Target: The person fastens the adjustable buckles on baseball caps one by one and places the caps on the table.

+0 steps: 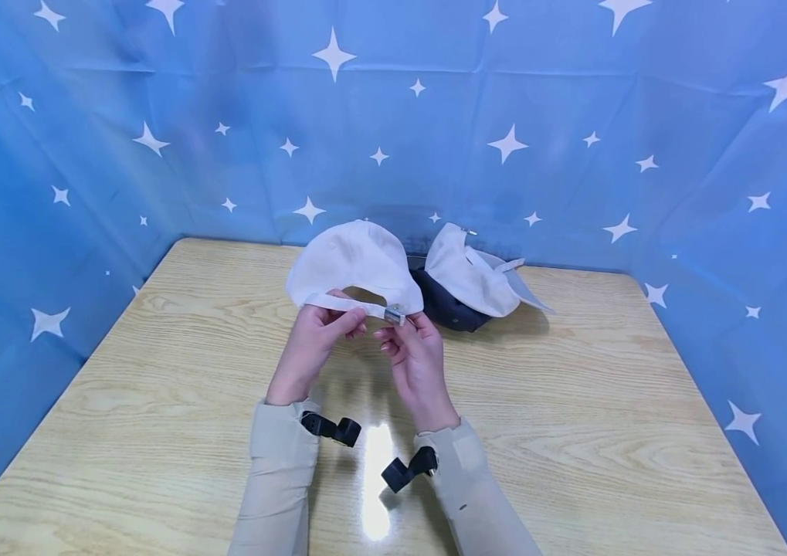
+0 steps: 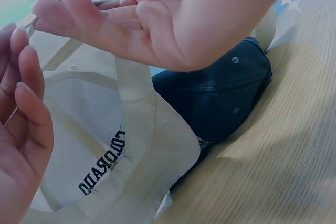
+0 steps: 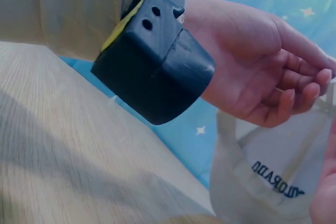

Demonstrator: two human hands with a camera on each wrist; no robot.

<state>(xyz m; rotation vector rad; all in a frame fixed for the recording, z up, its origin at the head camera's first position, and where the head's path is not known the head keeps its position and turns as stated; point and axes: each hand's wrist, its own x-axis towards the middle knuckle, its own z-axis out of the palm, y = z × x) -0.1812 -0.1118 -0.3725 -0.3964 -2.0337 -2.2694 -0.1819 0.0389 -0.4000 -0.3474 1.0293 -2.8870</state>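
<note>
A white baseball cap [image 1: 354,259] stands tilted at the back of the table, its rear opening and strap toward me. My left hand [image 1: 311,340] pinches the white back strap [image 1: 370,307] between thumb and fingers. At the strap's right end, beside the metal buckle [image 1: 395,315], my right hand [image 1: 422,371] pinches with thumb and forefinger. In the left wrist view, dark reversed lettering [image 2: 102,163] shows on the cap's inside, below the right hand [image 2: 178,19]. The left hand [image 3: 247,61] spans the right wrist view, its other fingers loosely curled.
To the right, another white cap [image 1: 469,270] with a grey-blue brim leans on a dark navy cap [image 1: 450,305]. Blue star-patterned cloth [image 1: 379,116] rises behind and beside the wooden table [image 1: 574,409]. Each wrist wears a black camera [image 1: 410,467].
</note>
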